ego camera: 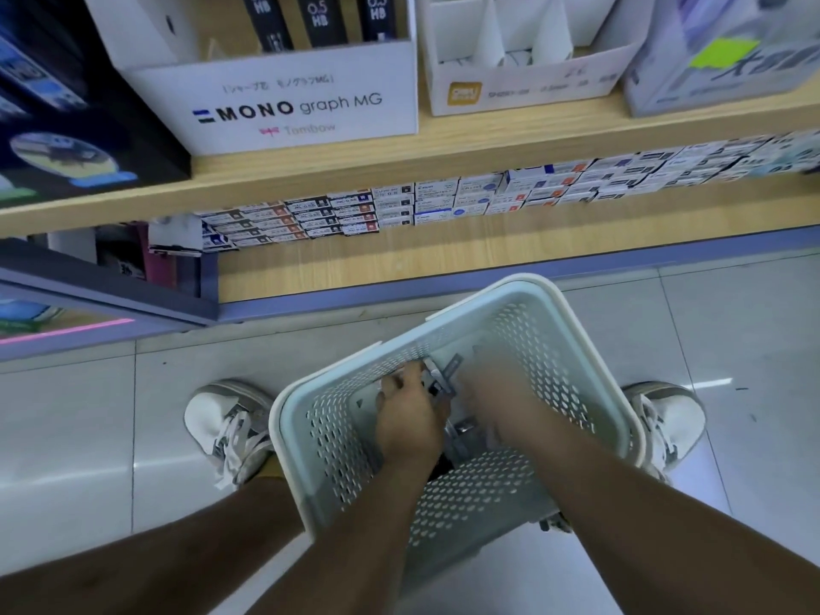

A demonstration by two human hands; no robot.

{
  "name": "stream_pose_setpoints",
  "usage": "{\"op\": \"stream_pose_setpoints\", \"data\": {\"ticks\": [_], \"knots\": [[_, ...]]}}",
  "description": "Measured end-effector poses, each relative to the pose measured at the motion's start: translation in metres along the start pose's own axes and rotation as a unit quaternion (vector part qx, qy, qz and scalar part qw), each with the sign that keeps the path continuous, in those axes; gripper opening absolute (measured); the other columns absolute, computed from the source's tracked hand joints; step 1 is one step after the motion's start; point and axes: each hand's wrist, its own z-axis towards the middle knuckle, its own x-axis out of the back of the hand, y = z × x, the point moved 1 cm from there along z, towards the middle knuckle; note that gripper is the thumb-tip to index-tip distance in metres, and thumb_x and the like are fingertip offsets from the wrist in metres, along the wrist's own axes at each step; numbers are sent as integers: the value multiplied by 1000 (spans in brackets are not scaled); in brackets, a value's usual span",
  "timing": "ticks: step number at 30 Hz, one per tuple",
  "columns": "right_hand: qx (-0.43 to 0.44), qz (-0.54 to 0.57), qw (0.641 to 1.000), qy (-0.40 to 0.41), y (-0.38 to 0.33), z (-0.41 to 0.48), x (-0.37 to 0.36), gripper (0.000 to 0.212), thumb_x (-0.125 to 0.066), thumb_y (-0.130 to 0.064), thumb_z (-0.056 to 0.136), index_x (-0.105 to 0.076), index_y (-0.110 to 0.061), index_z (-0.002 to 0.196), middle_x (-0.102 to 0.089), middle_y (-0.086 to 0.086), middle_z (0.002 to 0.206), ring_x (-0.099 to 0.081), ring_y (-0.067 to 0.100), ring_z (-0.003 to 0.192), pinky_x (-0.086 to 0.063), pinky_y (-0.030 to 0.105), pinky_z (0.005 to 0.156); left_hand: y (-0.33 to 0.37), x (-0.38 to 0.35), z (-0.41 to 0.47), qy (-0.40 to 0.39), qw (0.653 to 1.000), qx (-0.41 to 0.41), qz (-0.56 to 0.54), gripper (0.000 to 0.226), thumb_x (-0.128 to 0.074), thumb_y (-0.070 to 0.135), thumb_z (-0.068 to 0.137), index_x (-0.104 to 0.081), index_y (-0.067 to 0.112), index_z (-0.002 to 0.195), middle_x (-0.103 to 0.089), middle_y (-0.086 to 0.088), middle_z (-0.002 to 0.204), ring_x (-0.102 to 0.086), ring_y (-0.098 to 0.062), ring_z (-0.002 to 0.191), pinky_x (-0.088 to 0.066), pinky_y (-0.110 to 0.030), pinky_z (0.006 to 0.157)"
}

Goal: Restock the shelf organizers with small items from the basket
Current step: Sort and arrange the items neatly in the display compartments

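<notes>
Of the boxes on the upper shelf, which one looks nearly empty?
The middle box, with the yellow logo: its compartments show mostly bare white dividers. The MONO box holds black packs.

head view | worn on the person's head | faces forward and steeply down | close over basket (461, 304) on floor (66, 437) | shelf (355, 170) ahead

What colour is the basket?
The basket is pale mint green with a white rim, seen in the head view.
</notes>
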Motion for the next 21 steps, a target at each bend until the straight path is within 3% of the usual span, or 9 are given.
{"op": "stream_pose_setpoints", "data": {"ticks": [2, 5, 9, 12, 15, 18, 21], "knots": [[-6, 30, 1000, 6, -1, -2, 2, 23, -51, -13, 94, -53, -8, 72, -48, 9, 55, -39, 18, 41, -26, 21, 39, 3, -6, -2, 7, 1000, -18, 22, 57, -64, 32, 84, -37, 29, 135, -40, -10, 131, -43, -32, 118, -47, -40, 82], [-12, 53, 998, 24, -4, -5, 9, 16, -49, -14, 95, -58, -7, 84, -45, 8, 51, -40, 19, 41, -28, 21, 40, 10, -10, 1, 0, 998, -53, 18, 52, -62, 16, 81, -45, 20, 130, -43, -12, 127, -49, -34, 111, -48, -41, 82], [-33, 49, 998, 16, -5, -5, 15, 24, -53, -4, 90, -55, -7, 67, -47, 7, 47, -43, 20, 41, -30, 22, 40, 11, -8, 7, -11, 998, -50, 25, 39, -62, 10, 75, -51, 19, 112, -49, -10, 113, -56, -33, 94, -47, -35, 70], [-46, 78, 996, 4, 0, -3, 18, 22, -53, -6, 91, -59, -9, 71, -44, 0, 36, -38, 18, 38, -26, 20, 37, 15, -1, 6, -12, 992, 0, -127, 32, -68, 12, 73, -53, 26, 98, -57, 3, 93, -59, -20, 79, -44, -26, 63], [-57, 128, 989, -39, 6, -1, 16, 25, -54, -26, 95, -64, -12, 77, -49, 0, 45, -38, 15, 40, -26, 21, 39, 29, 10, -3, -36, 942, 33, -332, 35, -72, 8, 73, -55, 33, 91, -65, 11, 83, -65, -8, 74, -53, -25, 71], [-59, 182, 975, -111, 6, -3, 12, 45, -57, -55, 90, -72, -13, 90, -61, 5, 65, -45, 18, 44, -31, 26, 43, 42, 17, -12, -54, 937, -26, -343, 38, -73, 9, 76, -62, 30, 106, -72, 10, 89, -68, -4, 79, -55, -24, 77], [-20, 158, 981, -109, 1, -14, 15, 45, -60, -52, 90, -72, -9, 89, -63, 4, 56, -47, 17, 40, -34, 27, 44, 48, 21, -15, -62, 938, -69, -335, 25, -68, 5, 81, -74, 24, 96, -74, 11, 85, -69, -3, 80, -56, -26, 80]]}}
